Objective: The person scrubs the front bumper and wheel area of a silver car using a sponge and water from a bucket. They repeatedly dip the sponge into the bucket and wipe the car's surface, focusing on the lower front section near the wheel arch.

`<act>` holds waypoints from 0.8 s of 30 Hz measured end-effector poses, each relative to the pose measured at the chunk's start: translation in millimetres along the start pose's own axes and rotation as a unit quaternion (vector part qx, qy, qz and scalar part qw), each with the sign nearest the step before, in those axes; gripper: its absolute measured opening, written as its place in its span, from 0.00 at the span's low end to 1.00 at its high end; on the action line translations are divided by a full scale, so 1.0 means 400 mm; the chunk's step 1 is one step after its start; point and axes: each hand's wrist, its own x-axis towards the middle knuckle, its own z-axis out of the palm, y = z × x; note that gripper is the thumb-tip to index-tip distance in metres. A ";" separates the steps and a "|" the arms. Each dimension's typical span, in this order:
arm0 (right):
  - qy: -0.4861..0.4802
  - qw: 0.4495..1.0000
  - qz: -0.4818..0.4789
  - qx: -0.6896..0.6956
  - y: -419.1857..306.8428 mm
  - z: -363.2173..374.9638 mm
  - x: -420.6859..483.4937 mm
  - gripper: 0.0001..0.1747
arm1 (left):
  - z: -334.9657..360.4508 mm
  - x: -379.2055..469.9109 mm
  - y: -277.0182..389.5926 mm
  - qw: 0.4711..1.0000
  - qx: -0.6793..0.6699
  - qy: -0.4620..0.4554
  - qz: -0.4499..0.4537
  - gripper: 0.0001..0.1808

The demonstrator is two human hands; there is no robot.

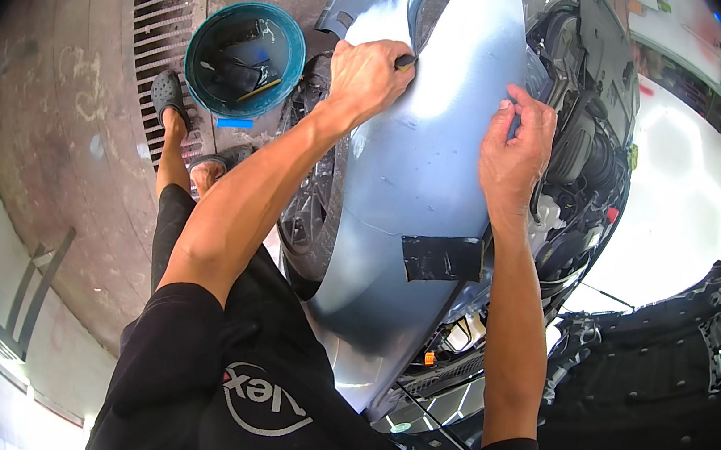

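A blue-grey car fender curves away below my arms, with wet streaks and small marks on it. Near the wheel arch and headlight opening, my left hand is closed around a small dark piece with a yellowish edge, pressed to the panel; most of that piece is hidden in the fingers. My right hand is at the fender's engine-side edge, fingers bent, thumb and fingertips apart; whether it grips anything is unclear. A black rectangular sheet, probably sandpaper, lies flat on the fender nearer my body.
A teal bucket of dark water, with dark sheets and a yellow-edged strip inside, stands left beside a floor grate. The engine bay is exposed on the right. The raised hood's black underside is at lower right.
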 end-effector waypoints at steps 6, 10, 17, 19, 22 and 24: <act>-0.001 1.000 0.003 -0.017 -0.002 -0.002 0.000 0.13 | -0.002 -0.075 -0.033 1.000 -0.007 -0.018 -0.023 0.16; -0.004 1.000 -0.018 -0.022 -0.006 -0.001 0.010 0.14 | -0.018 -0.010 -0.006 1.000 -0.016 -0.017 -0.012 0.13; -0.036 0.997 0.049 -0.037 -0.029 -0.008 0.005 0.14 | -0.062 -0.228 -0.167 0.983 -0.063 -0.132 -0.109 0.17; -0.053 0.995 0.055 -0.059 -0.034 -0.010 0.009 0.14 | -0.061 -0.211 -0.214 0.956 -0.163 -0.103 -0.222 0.19; -0.065 0.992 0.078 -0.074 -0.050 -0.007 0.019 0.15 | -0.060 -0.154 -0.288 0.910 -0.241 -0.080 -0.328 0.42; -0.074 0.990 0.063 -0.101 -0.033 -0.008 0.010 0.15 | -0.049 -0.125 -0.289 0.900 -0.219 -0.077 -0.368 0.55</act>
